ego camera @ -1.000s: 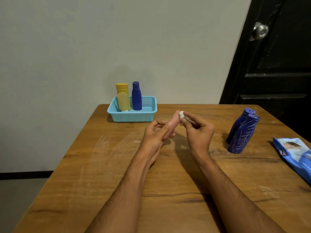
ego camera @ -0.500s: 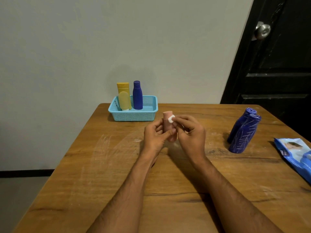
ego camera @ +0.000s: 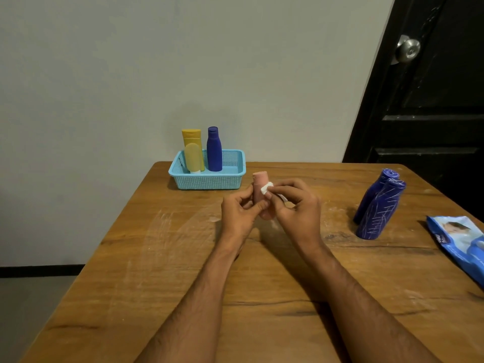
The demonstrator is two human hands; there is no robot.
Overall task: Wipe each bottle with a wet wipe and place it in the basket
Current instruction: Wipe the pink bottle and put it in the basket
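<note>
Left hand (ego camera: 239,213) grips pink bottle (ego camera: 260,189); right hand (ego camera: 296,205) pinches wipe (ego camera: 266,189), apparently against bottle.

Wipes pack (ego camera: 459,244), right edge of the frame: white lettering is seen on the blue wrapper near its lower left corner, but only a few partial letters show, turned sideways and too blurred to be read; a printed picture is carried on its top face.
Two blue bottles (ego camera: 377,205), right of centre: only white scribbled lines are borne; no words are made out.
Bottles in the basket (ego camera: 209,179), centre top of the table: no label or print is made out.
</note>
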